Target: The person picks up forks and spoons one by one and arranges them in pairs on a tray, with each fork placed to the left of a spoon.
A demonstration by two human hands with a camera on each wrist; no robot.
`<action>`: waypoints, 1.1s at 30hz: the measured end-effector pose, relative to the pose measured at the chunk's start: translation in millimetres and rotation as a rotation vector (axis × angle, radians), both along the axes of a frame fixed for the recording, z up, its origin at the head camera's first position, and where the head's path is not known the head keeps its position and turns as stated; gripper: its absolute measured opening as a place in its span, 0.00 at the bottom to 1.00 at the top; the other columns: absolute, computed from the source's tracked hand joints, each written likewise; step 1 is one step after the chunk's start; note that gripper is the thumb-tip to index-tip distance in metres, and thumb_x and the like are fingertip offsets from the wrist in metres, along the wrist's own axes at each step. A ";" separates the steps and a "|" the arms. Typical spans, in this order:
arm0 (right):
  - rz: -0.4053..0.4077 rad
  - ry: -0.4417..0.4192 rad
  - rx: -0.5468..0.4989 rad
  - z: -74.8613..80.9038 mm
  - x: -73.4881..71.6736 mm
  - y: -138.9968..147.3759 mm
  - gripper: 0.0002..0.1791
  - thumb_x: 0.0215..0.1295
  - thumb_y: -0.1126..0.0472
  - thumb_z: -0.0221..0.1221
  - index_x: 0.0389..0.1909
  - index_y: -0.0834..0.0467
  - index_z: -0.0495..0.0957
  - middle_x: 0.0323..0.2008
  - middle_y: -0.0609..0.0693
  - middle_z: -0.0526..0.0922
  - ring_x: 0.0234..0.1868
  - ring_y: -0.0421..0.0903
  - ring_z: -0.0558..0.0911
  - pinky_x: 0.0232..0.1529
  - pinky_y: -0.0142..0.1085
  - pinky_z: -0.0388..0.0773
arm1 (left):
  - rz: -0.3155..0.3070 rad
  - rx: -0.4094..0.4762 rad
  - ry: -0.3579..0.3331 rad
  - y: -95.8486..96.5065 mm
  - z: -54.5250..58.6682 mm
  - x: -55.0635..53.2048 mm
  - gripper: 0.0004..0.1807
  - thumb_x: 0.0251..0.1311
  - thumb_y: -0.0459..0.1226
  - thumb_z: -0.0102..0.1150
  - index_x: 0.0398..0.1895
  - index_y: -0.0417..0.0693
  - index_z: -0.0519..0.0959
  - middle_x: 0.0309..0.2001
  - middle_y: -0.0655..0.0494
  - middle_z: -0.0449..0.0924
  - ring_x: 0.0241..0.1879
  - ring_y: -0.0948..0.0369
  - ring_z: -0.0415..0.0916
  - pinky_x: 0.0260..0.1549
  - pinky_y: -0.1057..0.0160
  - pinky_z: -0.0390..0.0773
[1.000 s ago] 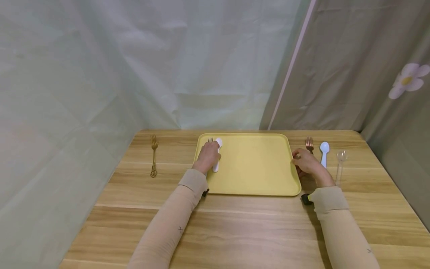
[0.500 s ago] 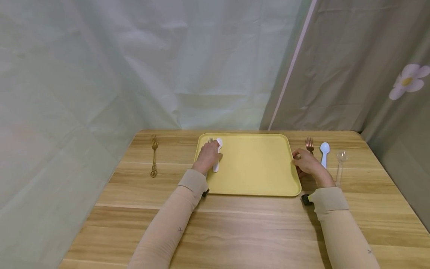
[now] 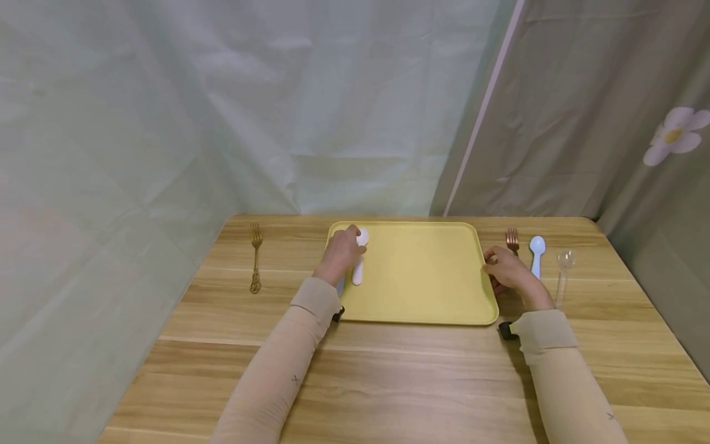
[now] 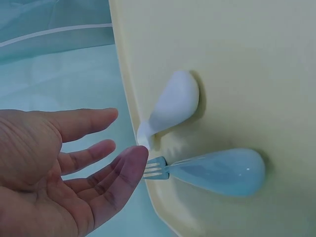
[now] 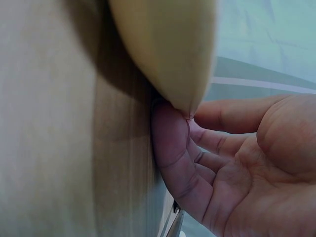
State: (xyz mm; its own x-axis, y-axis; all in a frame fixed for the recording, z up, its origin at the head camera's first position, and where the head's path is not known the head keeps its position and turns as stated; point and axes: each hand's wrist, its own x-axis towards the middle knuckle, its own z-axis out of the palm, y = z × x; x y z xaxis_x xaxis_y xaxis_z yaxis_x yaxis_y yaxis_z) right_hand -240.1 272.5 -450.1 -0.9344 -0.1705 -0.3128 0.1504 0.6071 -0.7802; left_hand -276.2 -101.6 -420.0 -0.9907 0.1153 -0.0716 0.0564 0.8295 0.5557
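Observation:
A yellow tray [image 3: 421,271] lies on the wooden table. On its left part rest a white spoon [image 4: 177,98] and a fork with a light blue handle [image 4: 222,173], side by side. Just over them is my left hand [image 3: 339,251], thumb and fingers spread apart with nothing held. One fingertip overlaps the fork's tines in the left wrist view; from the head, the hand hides most of the fork. My right hand [image 3: 509,269] pinches the tray's right rim between thumb and index finger, with that finger under the edge.
Right of the tray lie a copper-coloured fork [image 3: 512,239], partly behind the right hand, a light blue spoon [image 3: 537,246] and a clear spoon [image 3: 564,262]. An ornate gold fork [image 3: 256,246] is at the left. Curtains [image 3: 366,111] hang behind the table.
My left hand has lifted slightly off the fork and spoon and drawn a little left, its fingers loosening. The right hand keeps its place at the tray's rim.

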 end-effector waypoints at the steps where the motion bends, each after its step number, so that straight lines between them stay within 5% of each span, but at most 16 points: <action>1: -0.002 -0.001 -0.003 0.1 0.1 0.2 0.19 0.77 0.69 0.47 0.63 0.76 0.60 0.29 0.58 0.78 0.22 0.45 0.81 0.23 0.41 0.84 | 0.000 0.000 -0.002 0.0 0.7 -0.1 0.24 0.71 0.35 0.63 0.66 0.36 0.73 0.54 0.36 0.81 0.43 0.50 0.81 0.44 0.54 0.83; 13: -0.005 -0.006 -0.008 -0.3 1.0 -0.6 0.18 0.77 0.70 0.48 0.62 0.75 0.60 0.27 0.58 0.77 0.21 0.45 0.80 0.23 0.41 0.83 | 0.000 -0.012 0.054 -7.3 1.4 -6.2 0.24 0.72 0.37 0.61 0.67 0.37 0.73 0.55 0.38 0.81 0.46 0.47 0.80 0.48 0.50 0.82; 23: -0.011 0.009 -0.017 -3.4 1.9 -1.0 0.17 0.77 0.70 0.48 0.61 0.75 0.61 0.26 0.57 0.77 0.20 0.45 0.80 0.21 0.40 0.83 | 0.024 0.054 0.059 -18.9 3.9 -6.1 0.23 0.70 0.34 0.60 0.67 0.39 0.74 0.42 0.44 0.81 0.28 0.58 0.75 0.29 0.62 0.76; 33: -0.009 -0.006 -0.004 -2.6 0.5 -0.3 0.18 0.78 0.70 0.48 0.62 0.75 0.60 0.27 0.57 0.77 0.21 0.46 0.80 0.22 0.40 0.83 | 0.014 0.004 0.075 -22.6 4.2 -6.2 0.23 0.70 0.35 0.60 0.66 0.39 0.75 0.42 0.44 0.83 0.34 0.54 0.76 0.35 0.58 0.79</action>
State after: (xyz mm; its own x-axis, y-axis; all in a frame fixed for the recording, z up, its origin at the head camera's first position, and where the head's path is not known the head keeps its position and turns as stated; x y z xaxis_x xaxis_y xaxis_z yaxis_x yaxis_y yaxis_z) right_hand -239.5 272.1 -452.7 -0.9341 -0.1631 -0.3176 0.1605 0.6028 -0.7816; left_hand -282.4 -124.2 -415.8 -0.9949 0.1011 0.0035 0.0861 0.8284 0.5535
